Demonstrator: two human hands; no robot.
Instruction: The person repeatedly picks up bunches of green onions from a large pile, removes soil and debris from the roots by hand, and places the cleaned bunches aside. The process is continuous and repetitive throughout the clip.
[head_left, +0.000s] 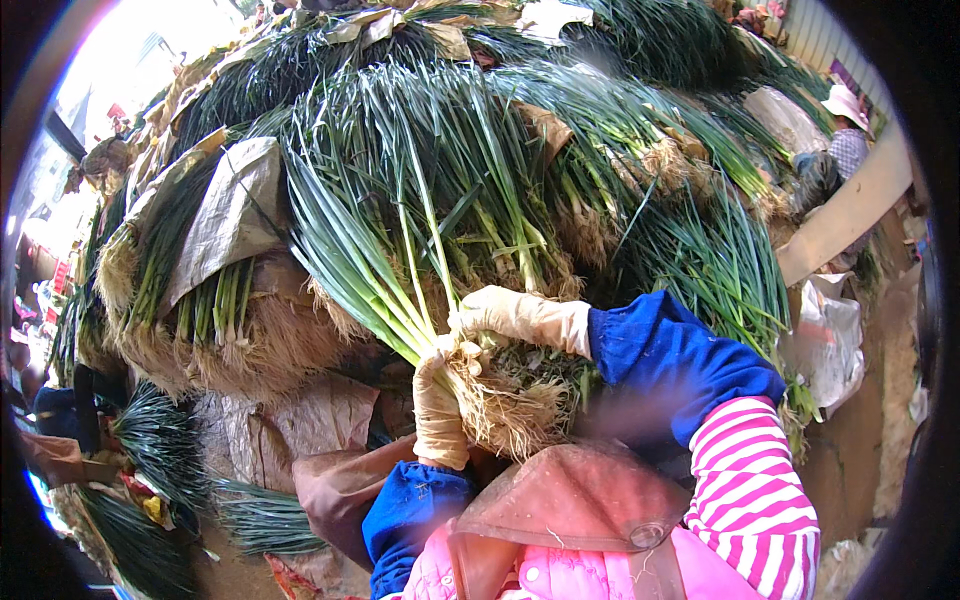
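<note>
A bunch of green onions (375, 292) with pale stems and long stringy roots (510, 409) lies across the middle of the view, leaves pointing up and left. My left hand (439, 405), in a soiled pale glove, is closed around its stems just above the roots. At the upper right of the bunch is my right hand (495, 311), also gloved, its fingers at a stem beside the held ones; whether they grip that stem I cannot tell. Both forearms wear blue sleeve covers. The roots hang over a reddish-brown apron (577, 495).
Large heaps of green onions (420, 142) rise in front, partly under woven sacking (232, 210). More bunches (270, 517) lie at the lower left. A white plastic bag (825, 337) is at the right, and a person in a pale hat (847, 105) sits beyond a tan board (847, 206).
</note>
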